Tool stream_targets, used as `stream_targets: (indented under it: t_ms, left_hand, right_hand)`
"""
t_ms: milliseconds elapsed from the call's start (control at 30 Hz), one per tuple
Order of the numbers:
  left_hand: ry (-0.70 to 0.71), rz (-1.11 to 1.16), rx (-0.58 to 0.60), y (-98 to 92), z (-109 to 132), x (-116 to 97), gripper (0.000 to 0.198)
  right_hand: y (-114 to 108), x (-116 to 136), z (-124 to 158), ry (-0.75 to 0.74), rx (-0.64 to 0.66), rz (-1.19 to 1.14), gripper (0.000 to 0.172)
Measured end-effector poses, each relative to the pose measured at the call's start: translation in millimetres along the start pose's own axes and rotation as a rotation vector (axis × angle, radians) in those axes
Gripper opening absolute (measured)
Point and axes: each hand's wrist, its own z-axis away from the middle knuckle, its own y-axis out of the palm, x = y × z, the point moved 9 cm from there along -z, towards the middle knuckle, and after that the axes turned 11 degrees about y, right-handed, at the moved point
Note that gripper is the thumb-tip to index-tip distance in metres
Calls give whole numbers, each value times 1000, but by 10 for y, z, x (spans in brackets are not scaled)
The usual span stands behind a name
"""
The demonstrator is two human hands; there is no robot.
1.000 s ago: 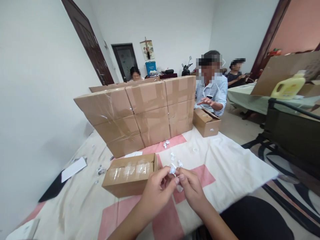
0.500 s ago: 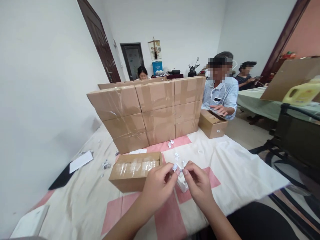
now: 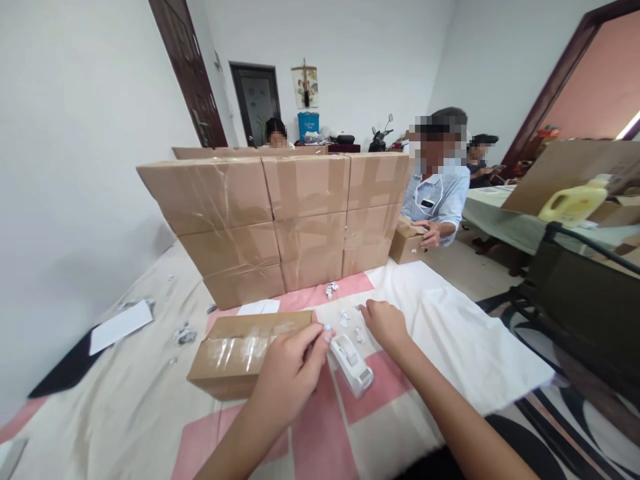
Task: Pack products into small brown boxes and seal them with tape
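Observation:
My left hand (image 3: 295, 363) is closed in a pinch on a small bluish-white scrap of paper (image 3: 327, 327), beside the near right corner of a taped cardboard box (image 3: 225, 381). Out over the cloth to the right, my right hand (image 3: 385, 325) has its fingers pressed together; a tiny greyish bit shows at the tips, too small to name. Between the hands lies a white tape dispenser (image 3: 353, 367). Just beyond it are small crumpled white scraps (image 3: 344, 319), close to the right fingertips.
A wall of stacked cardboard boxes (image 3: 310, 223) stands across the table. A co-worker (image 3: 435, 193) at the right has a hand on a smaller box (image 3: 406, 245). White papers (image 3: 120, 327) and crumpled scraps (image 3: 185, 333) lie at left. A dark chair (image 3: 575, 280) stands at the right.
My hands have parted: the right has moved away from the left, which keeps the bluish-white scrap. The tape dispenser now shows fully. The co-worker's hand and box have shifted. The view has turned slightly.

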Motion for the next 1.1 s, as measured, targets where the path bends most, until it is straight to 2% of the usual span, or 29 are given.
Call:
stream_targets:
  t_ms: [100,200,267,367,433,533,600,700,800,867,967,1033,1100]
  left_hand:
    - [-3,-69,-11,-7,-48,83,41]
    - [4,-136,22,60,-79,115,38]
    - [29,-194,77,147,-70,81,37]
    - [128,-271,193,338,-2,-47,33]
    - [201,-330,261,463,62,-128,27]
    - [234,-439,302,560,116,-170,24]
    - [217,-489,288,556,113,-170,24]
    - [171,-494,267,522,96,-157,24]
    - [127,-492,272,515,93,-131,25]
    - [109,-498,272,527,92,-115,27]
    - [68,-520,271,527,97,-79,28]
    - [11,-591,250,431,107,-28,30]
    - [-69,-696,194,219,111,50,33]
  right_hand:
    - [213,-195,-140,29,62,48,24]
    - [262,-222,-29,-43,112,17,30]
    - [156,1,190,-269,156,-186,43]
    - [-268,390,711,-742,204,-700,60]
    - [-489,486,968,-905,173,-842,50]
    - [-612,546,1158,-999,28,-746,16]
    - [-646,555,1228,-1061,-106,-636,11]
    - [-642,550,1269,-1108,-253,-490,15]
    - [-623,533,1253,-1093,-302,-441,16]
    - [-600,525,1230,-1081,-280,-455,15]
    - [-548,504,1154,-1047,-175,-534,14]
    - [-500,472,1054,-974,-100,-596,16]
    - [-428,426,930,-854,-44,-654,17]
